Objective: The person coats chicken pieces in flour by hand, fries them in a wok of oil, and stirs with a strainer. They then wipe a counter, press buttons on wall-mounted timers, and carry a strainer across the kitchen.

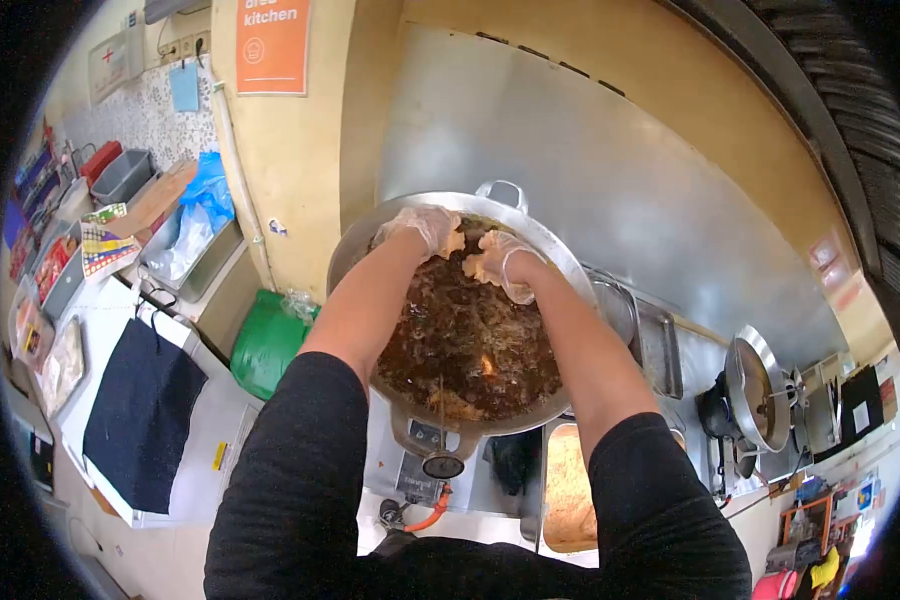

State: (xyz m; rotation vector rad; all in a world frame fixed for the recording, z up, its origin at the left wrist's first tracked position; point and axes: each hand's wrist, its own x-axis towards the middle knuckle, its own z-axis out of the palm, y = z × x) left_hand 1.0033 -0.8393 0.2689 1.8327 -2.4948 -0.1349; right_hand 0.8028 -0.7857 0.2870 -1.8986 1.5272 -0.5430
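Note:
A large metal wok with side handles holds dark, bubbling oil. Over its far half, my left hand, in a clear plastic glove, is closed on a pale breaded chicken piece. Just to the right, my right hand, gloved the same way, grips another breaded piece, close above the oil. One browned piece floats by the near rim. A dial thermometer hangs at that rim, its stem reaching into the oil.
Below my right forearm is a tray of breading. A second wok stands on a burner at right. A green bin is left of the large wok. An orange hose runs beneath, and a steel splash panel rises behind.

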